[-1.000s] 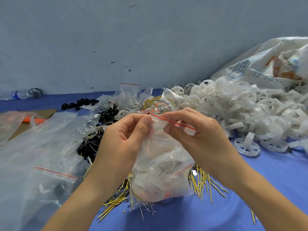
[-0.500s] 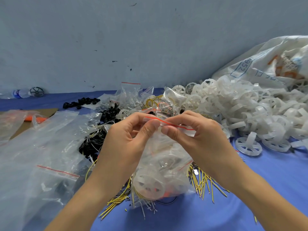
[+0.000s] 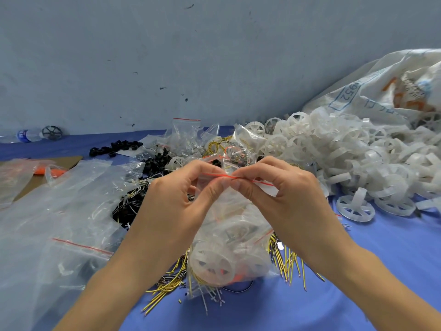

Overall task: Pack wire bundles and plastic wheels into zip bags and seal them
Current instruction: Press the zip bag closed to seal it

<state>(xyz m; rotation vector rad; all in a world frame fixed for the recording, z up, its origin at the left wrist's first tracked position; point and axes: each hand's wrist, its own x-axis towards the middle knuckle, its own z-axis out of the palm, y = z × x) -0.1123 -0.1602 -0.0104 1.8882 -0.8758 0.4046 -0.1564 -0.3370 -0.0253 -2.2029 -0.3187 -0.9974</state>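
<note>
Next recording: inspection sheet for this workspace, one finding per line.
Surface: blue table cover, largely buried under parts.
Job's things: zip bag held upright, a plastic wheel and seemingly wires inside; its red seal strip pinched; wheel pile on the right.
Clutter: clear bags left; black parts; cardboard; water bottle lying far left.
Grippers: left hand and right hand both pinch the seal strip, fingertips meeting.
Cables: loose yellow wires under the bag; dark wire coil beside the left hand.
Surroundings: grey-blue wall; printed white sack behind the wheels.
</note>
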